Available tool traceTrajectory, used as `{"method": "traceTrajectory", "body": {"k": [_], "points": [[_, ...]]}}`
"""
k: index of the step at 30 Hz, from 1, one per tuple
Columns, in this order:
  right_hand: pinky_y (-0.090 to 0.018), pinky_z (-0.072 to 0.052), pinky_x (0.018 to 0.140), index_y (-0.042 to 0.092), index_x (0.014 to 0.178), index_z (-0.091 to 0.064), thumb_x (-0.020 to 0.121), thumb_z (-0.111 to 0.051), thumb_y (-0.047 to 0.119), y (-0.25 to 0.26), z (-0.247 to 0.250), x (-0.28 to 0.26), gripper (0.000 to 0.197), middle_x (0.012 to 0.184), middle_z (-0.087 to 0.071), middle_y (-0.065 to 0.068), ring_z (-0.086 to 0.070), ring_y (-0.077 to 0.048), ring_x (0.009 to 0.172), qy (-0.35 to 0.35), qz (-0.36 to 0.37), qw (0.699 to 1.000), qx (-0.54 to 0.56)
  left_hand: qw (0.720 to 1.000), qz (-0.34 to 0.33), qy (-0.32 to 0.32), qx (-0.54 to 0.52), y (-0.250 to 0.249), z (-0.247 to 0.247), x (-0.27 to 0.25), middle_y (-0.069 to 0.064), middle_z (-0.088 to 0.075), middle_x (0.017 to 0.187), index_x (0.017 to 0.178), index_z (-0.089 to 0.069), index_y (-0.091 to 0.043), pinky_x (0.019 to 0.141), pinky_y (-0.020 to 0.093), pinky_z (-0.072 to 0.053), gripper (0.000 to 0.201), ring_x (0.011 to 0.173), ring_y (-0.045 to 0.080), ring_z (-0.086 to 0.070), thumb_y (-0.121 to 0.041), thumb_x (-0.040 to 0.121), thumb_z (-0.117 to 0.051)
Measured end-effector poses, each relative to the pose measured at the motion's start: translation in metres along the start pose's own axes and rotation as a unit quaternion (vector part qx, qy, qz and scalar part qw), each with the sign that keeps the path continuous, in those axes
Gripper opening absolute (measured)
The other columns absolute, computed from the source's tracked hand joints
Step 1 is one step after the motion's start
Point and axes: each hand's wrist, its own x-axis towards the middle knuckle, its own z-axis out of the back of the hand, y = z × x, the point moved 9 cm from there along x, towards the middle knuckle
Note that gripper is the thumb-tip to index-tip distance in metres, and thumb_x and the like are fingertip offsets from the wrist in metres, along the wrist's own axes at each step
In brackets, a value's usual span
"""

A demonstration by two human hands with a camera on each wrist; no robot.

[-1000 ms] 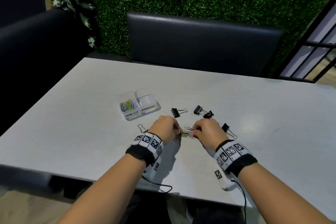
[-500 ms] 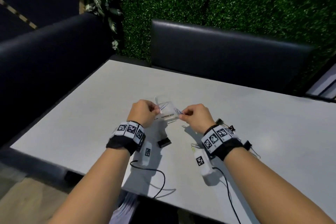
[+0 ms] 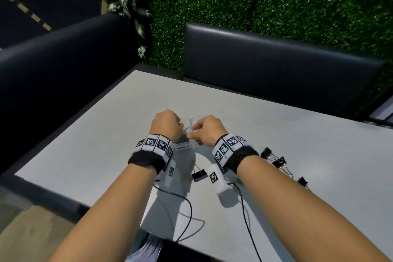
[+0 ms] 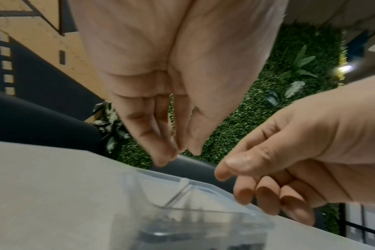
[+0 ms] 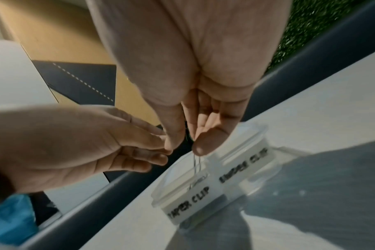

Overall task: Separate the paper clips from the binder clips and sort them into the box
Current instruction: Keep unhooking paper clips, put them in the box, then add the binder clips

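Observation:
A clear two-compartment box sits on the grey table, labelled PAPER CLIP and BINDER CLIP in the right wrist view. My right hand pinches a silver paper clip that hangs just above the PAPER CLIP compartment. My left hand hovers over the box rim with thumb and fingertips pinched together; only a sliver of wire shows between them. In the head view the left hand and right hand nearly touch above the box. Black binder clips lie loose near my wrists.
One binder clip lies between my wrists, and others are scattered to the right with one more nearer the edge. Wrist cables trail over the near table edge. Dark benches and a green hedge wall surround the table.
Both hands lifted from the clip pile on the table and moved to the box. They now sit closer together, directly above its compartments.

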Motion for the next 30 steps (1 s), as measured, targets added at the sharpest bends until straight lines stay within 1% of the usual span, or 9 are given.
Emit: {"method": "traceTrajectory", "body": {"k": [3,7,12,15,19,24,26,28,30], "points": [[-0.031,-0.060,0.066,0.016,0.090,-0.074,0.084,-0.077,0.025,-0.013,0.025,-0.021,0.011,0.077,-0.069,0.000,-0.066,-0.015,0.066,-0.027,0.021,0.999,0.010,0.996,-0.064,0.009,-0.055,-0.032,-0.003,-0.023,-0.001,-0.077,0.097,0.105,-0.077,-0.020,0.084,0.028,-0.054,0.021,0.091,0.018,-0.070,-0.029,0.088,-0.069],[-0.020,-0.044,0.057,0.018,0.090,-0.076,0.088,-0.070,0.024,-0.060,0.062,-0.061,0.009,0.072,-0.065,0.008,-0.060,-0.006,0.063,-0.043,0.012,0.998,-0.049,0.977,-0.163,0.125,-0.064,-0.086,-0.036,-0.071,-0.012,-0.073,0.092,0.105,-0.075,-0.029,0.084,0.027,-0.054,0.020,0.081,0.005,-0.066,-0.036,0.086,-0.072],[-0.020,-0.045,0.070,0.019,0.096,-0.073,0.084,-0.075,0.021,-0.155,0.097,-0.116,0.012,0.087,-0.069,0.001,-0.065,-0.014,0.080,-0.038,-0.076,0.993,-0.081,0.950,-0.192,0.243,0.044,-0.097,-0.091,-0.113,-0.006,-0.072,0.105,0.115,-0.072,-0.026,0.086,0.032,-0.056,0.038,0.093,0.012,-0.066,-0.031,0.078,-0.079],[-0.008,-0.045,0.061,0.016,0.103,-0.069,0.078,-0.082,0.015,-0.192,0.095,-0.145,0.028,0.094,-0.067,-0.002,-0.064,-0.010,0.083,-0.011,-0.114,0.992,-0.053,0.946,-0.185,0.251,0.088,-0.092,-0.109,-0.126,-0.003,-0.071,0.111,0.121,-0.069,-0.025,0.089,0.034,-0.055,0.044,0.105,0.018,-0.064,-0.033,0.078,-0.075],[-0.027,-0.051,0.090,0.015,0.123,-0.066,0.073,-0.084,0.021,-0.207,0.083,-0.150,0.053,0.111,-0.066,-0.003,-0.063,-0.017,0.101,-0.006,-0.136,0.983,-0.124,0.943,-0.190,0.247,0.112,-0.094,-0.124,-0.130,0.001,-0.072,0.111,0.121,-0.071,-0.026,0.084,0.033,-0.056,0.049,0.102,0.023,-0.068,-0.029,0.074,-0.082],[-0.029,-0.048,0.078,0.011,0.095,-0.071,0.078,-0.081,0.016,-0.184,0.067,-0.133,0.020,0.091,-0.063,-0.006,-0.062,-0.025,0.091,-0.007,-0.069,0.984,-0.164,0.939,-0.207,0.264,0.081,-0.106,-0.136,-0.128,-0.006,-0.069,0.086,0.108,-0.073,-0.034,0.070,0.027,-0.048,0.044,0.086,0.020,-0.066,-0.032,0.068,-0.089],[-0.028,-0.049,0.088,0.011,0.110,-0.074,0.080,-0.081,0.017,-0.180,0.065,-0.127,0.031,0.106,-0.070,-0.008,-0.065,-0.024,0.103,-0.004,-0.059,0.983,-0.172,0.931,-0.230,0.266,0.093,-0.114,-0.138,-0.130,0.000,-0.066,0.093,0.089,-0.064,-0.033,0.071,0.030,-0.050,0.028,0.089,0.023,-0.065,-0.034,0.071,-0.086],[-0.027,-0.048,0.092,0.014,0.116,-0.073,0.079,-0.082,0.019,-0.179,0.067,-0.122,0.039,0.113,-0.071,-0.005,-0.065,-0.021,0.108,-0.006,-0.056,0.982,-0.182,0.928,-0.245,0.263,0.095,-0.118,-0.142,-0.129,0.001,-0.063,0.106,0.095,-0.072,-0.033,0.078,0.030,-0.051,0.024,0.095,0.022,-0.064,-0.035,0.074,-0.084],[-0.027,-0.050,0.083,0.014,0.105,-0.078,0.079,-0.082,0.019,-0.177,0.067,-0.118,0.027,0.104,-0.073,-0.005,-0.066,-0.021,0.100,-0.004,-0.048,0.978,-0.201,0.932,-0.240,0.258,0.081,-0.118,-0.144,-0.127,-0.003,-0.067,0.109,0.105,-0.078,-0.034,0.081,0.028,-0.053,0.031,0.096,0.019,-0.066,-0.030,0.075,-0.082]]}}
